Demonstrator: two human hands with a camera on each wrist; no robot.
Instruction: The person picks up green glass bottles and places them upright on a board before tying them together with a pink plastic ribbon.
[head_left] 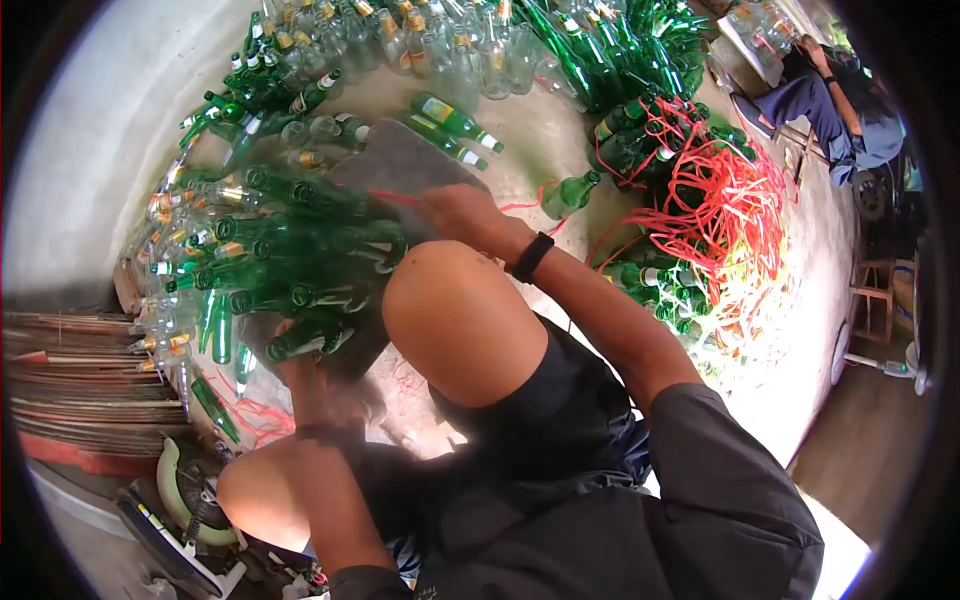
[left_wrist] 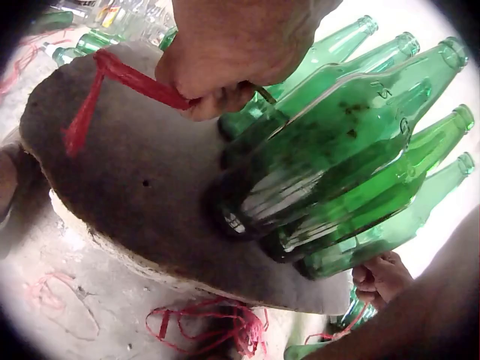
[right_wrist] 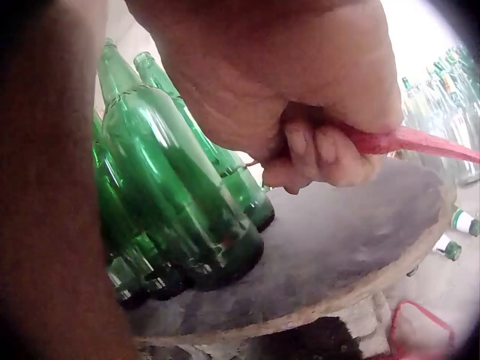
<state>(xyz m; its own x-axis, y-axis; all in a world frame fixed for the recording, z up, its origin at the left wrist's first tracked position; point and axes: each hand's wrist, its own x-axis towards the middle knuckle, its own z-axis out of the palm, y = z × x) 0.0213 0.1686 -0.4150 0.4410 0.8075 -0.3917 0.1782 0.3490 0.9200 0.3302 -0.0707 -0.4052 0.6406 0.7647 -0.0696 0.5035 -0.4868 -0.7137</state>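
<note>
A tight cluster of upright green glass bottles (head_left: pixel 310 235) stands on a low grey slab (left_wrist: pixel 135 180). My right hand (head_left: pixel 465 220) grips red plastic twine (right_wrist: pixel 427 142) beside the cluster, its fingers curled, and the twine stretches away from the fist. In the head view my left hand (head_left: pixel 298 372) is low at the cluster's near left side, partly covered by bottles. The left wrist view shows that hand gripping a strip of red twine (left_wrist: pixel 142 82), whose end hangs over the slab. Fingers of the other hand (left_wrist: pixel 384 279) show beside the outermost bottle.
Many clear bottles (head_left: pixel 430 50) and green bottles (head_left: pixel 640 60) crowd the far floor. A tangled heap of red twine (head_left: pixel 720 200) lies over bottles at right. Labelled bottles (head_left: pixel 455 118) lie near the slab. Another person (head_left: pixel 840 110) sits at upper right. Thin sticks (head_left: pixel 100 380) are stacked at left.
</note>
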